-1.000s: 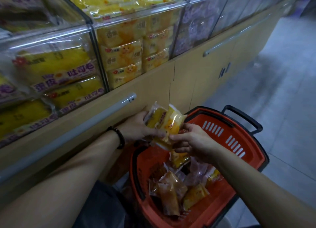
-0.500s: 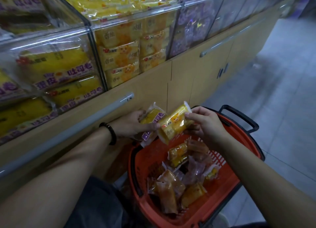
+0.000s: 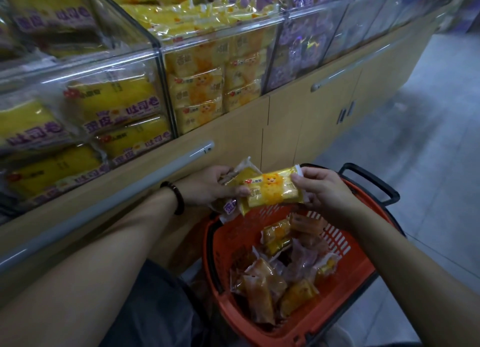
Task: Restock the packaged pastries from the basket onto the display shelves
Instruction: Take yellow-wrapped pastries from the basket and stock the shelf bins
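Observation:
A yellow pastry packet (image 3: 270, 192) with a cartoon face lies flat between my hands above the orange basket (image 3: 358, 281). My right hand (image 3: 322, 193) pinches its right end. My left hand (image 3: 207, 186) grips a second packet with purple lettering (image 3: 242, 176), and its thumb lies on the yellow packet's left end. Several wrapped pastries (image 3: 275, 276) lie loose in the basket. The clear display bins (image 3: 161, 68) rise to the left, with matching yellow packets (image 3: 200, 97) stacked in the middle bin.
A wooden cabinet front (image 3: 285, 128) with a long metal rail (image 3: 109, 198) runs below the bins. Purple packets (image 3: 304, 47) fill the bin further right. The basket's black handle (image 3: 371, 183) sticks up at its far side. Grey floor tiles (image 3: 428, 151) stretch to the right.
Both hands rose from the basket with their packets. My right hand turned the yellow packet flat, face up, and brought it level against the left hand's packet.

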The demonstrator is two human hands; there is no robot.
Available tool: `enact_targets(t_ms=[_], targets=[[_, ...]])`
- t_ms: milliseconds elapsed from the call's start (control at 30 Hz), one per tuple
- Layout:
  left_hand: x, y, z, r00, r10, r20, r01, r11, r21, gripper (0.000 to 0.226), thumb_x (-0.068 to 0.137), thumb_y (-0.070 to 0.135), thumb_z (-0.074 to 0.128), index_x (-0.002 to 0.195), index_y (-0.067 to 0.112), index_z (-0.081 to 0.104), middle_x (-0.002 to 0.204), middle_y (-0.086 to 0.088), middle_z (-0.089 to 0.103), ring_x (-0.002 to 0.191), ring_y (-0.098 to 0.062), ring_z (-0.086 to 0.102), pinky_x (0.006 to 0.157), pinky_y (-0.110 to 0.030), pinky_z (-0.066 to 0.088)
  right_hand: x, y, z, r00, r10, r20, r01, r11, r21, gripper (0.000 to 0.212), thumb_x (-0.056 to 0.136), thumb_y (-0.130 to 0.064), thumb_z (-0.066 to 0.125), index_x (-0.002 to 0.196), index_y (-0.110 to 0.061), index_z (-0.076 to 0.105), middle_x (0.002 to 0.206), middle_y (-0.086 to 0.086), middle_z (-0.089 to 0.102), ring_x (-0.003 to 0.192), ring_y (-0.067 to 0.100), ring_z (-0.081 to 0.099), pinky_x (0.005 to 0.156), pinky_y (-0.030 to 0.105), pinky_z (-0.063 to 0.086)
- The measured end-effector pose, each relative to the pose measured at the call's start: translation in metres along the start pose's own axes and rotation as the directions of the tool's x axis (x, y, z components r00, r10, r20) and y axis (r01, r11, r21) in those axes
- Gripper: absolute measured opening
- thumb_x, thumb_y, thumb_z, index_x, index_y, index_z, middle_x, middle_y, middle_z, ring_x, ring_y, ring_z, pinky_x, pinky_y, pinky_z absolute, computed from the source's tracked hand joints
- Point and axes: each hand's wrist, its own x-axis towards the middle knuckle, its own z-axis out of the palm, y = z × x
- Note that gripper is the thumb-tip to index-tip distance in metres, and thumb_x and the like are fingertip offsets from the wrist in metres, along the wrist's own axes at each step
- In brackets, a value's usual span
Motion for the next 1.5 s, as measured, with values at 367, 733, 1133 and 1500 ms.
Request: enact_targets(t_ms=[367,733,1133,1500], targets=[[-0.108,0.057,-0.002,0.977,0.055,-0.204,-0.034,0.994,0.107,0.057,0.075,0.058,0.087,0.116,0.024,0.067,0.107,0.004,0.077,0.092,-0.014,0.075,0.071,-0.032,0.063,-0.055,-0.079,0.029,0.947,-0.138,0.291,0.191,0.968,-0.162,0.034,0.077,-0.039,0.089,0.1,-0.018,0.075,0.097,0.007,0.075,0.087,0.029,0.074,0.075,0.04,0.06],[-0.257,0.149,-0.085,0.974,0.032,-0.223,0.057,0.923,0.382,0.059,0.071,0.062,0.087,0.119,0.039,0.061,0.112,0.017,0.073,0.096,-0.007,0.073,0.085,-0.045,0.063,-0.08,-0.223,0.125,0.734,-0.189,0.652,0.543,0.74,-0.397,0.023,0.079,-0.011,0.088,0.101,-0.012,0.082,0.1,0.014,0.08,0.092,0.031,0.077,0.077,0.035,0.061],[-0.306,0.163,-0.176,0.951,0.071,-0.302,0.059,0.914,0.401,0.076,0.073,0.06,0.086,0.138,0.037,0.054,0.122,0.019,0.068,0.093,-0.002,0.069,0.069,-0.021,0.059,-0.064,-0.287,0.182,0.689,-0.336,0.643,0.661,0.655,-0.366,0.026,0.086,-0.024,0.081,0.112,-0.029,0.079,0.102,0.006,0.077,0.093,0.024,0.076,0.083,0.042,0.061],[-0.256,0.151,-0.286,0.693,0.228,-0.684,0.268,0.8,0.537,0.067,0.069,0.049,0.093,0.126,0.046,0.058,0.125,0.013,0.062,0.098,-0.003,0.062,0.067,-0.021,0.053,0.052,-0.359,0.187,0.774,-0.604,0.189,0.572,0.538,-0.619,0.017,0.09,-0.018,0.079,0.103,-0.03,0.075,0.114,0.004,0.069,0.092,0.027,0.073,0.072,0.044,0.065]])
